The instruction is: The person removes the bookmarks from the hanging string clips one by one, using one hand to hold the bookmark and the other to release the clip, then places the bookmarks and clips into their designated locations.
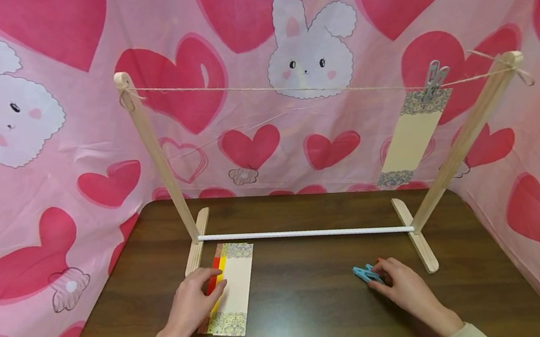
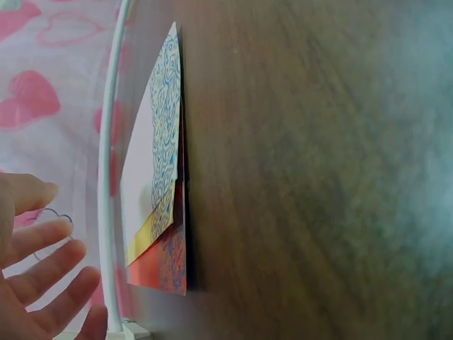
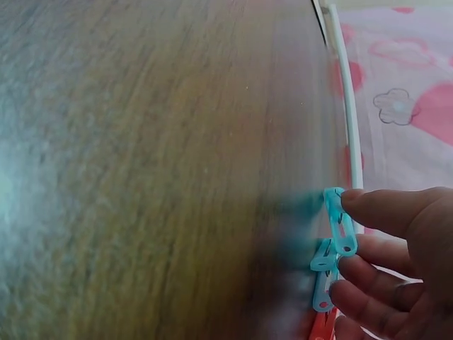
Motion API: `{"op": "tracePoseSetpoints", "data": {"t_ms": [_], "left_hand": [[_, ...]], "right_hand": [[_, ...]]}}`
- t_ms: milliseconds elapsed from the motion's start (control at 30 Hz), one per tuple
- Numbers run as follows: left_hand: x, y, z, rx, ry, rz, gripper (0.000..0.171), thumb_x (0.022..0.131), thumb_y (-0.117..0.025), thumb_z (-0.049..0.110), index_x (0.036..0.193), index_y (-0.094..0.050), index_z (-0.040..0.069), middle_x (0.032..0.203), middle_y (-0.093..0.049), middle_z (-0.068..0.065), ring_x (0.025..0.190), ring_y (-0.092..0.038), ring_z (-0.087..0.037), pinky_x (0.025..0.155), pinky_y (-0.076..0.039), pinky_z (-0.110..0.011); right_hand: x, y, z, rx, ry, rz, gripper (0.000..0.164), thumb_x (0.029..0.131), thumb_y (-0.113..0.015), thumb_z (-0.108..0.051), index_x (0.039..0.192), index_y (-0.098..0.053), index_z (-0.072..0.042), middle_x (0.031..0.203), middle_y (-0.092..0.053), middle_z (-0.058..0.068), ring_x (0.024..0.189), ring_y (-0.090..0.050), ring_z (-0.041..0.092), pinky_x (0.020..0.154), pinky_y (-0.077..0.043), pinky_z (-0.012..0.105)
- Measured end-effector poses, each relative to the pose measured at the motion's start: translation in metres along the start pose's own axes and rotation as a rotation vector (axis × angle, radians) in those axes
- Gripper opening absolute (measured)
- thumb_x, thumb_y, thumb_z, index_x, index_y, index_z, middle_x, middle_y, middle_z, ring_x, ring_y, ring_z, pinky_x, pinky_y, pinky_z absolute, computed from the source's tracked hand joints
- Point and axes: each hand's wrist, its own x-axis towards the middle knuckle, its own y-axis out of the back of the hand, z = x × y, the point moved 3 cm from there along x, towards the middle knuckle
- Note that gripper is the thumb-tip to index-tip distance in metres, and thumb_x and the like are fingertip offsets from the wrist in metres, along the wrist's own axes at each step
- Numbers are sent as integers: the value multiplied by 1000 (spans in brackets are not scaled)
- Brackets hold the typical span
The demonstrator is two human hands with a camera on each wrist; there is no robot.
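My left hand (image 1: 192, 303) hovers over the left edge of a small stack of paper strips, its fingers relaxed and apart. The top strip (image 1: 238, 283) is cream with patterned ends; a yellow strip (image 2: 152, 230) and a red strip (image 2: 159, 265) show from beneath it. On the right, my right hand (image 1: 405, 284) pinches a light-blue clothespin (image 3: 341, 223) between thumb and index finger. Right beside it is another blue clothespin (image 3: 323, 294), close to my other fingers. A red clothespin (image 3: 323, 324) shows below, partly hidden by the hand.
A wooden frame with a left post (image 1: 158, 155) and right post (image 1: 467, 145) stands on the brown table (image 1: 309, 311). A string (image 1: 259, 88) spans the posts, and a grey clothespin (image 1: 435, 80) holds a cream strip (image 1: 410, 141) on it. A white rod (image 1: 304, 233) joins the feet.
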Motion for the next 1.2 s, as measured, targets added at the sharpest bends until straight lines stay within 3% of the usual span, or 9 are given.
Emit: {"op": "tracePoseSetpoints", "data": {"t_ms": [100, 200, 367, 667, 933, 1200], "left_hand": [[0, 2, 3, 52, -59, 39, 29, 85, -87, 20, 110, -79, 7, 113, -74, -10, 105, -67, -32, 90, -57, -55], [0, 3, 4, 97, -106, 75, 31, 83, -88, 21, 109, -79, 6, 113, -74, -11, 106, -67, -33, 89, -55, -57], [2, 3, 3, 121, -133, 96, 31, 84, -88, 23, 109, -79, 7, 111, -75, -10, 104, -67, -32, 87, -55, -57], [5, 4, 5, 156, -173, 124, 30, 83, -88, 24, 107, -80, 6, 108, -76, -9, 101, -67, -32, 81, -54, -54], [7, 7, 9, 232, -255, 189, 35, 81, -89, 28, 108, -80, 8, 108, -75, -10, 100, -65, -32, 76, -50, -47], [9, 7, 15, 247, -289, 207, 35, 81, -88, 28, 109, -79, 9, 108, -75, -11, 100, -66, -32, 76, -51, -48]], "right_hand": [[1, -1, 0, -17, -17, -11, 25, 80, -90, -20, 97, -74, -11, 93, -65, -2, 71, -49, 6, 61, -42, 27], [1, -2, 0, -35, -23, -19, 26, 79, -91, -22, 95, -73, -13, 95, -66, -1, 76, -57, 9, 64, -48, 31], [2, -3, -2, -62, -29, -50, 27, 78, -92, -25, 93, -71, -15, 91, -63, -2, 81, -62, 15, 67, -53, 38], [2, -4, -5, -124, -4, -63, 31, 76, -94, -30, 90, -69, -18, 87, -55, -5, 75, -53, 10, 59, -48, 33], [1, -5, -5, -157, 33, -60, 33, 75, -94, -36, 92, -70, -20, 86, -53, -7, 72, -50, 8, 55, -45, 30], [1, 4, -8, -122, 76, 20, 27, 81, -90, -32, 93, -70, -20, 84, -57, -8, 71, -52, 4, 57, -46, 27]]}}
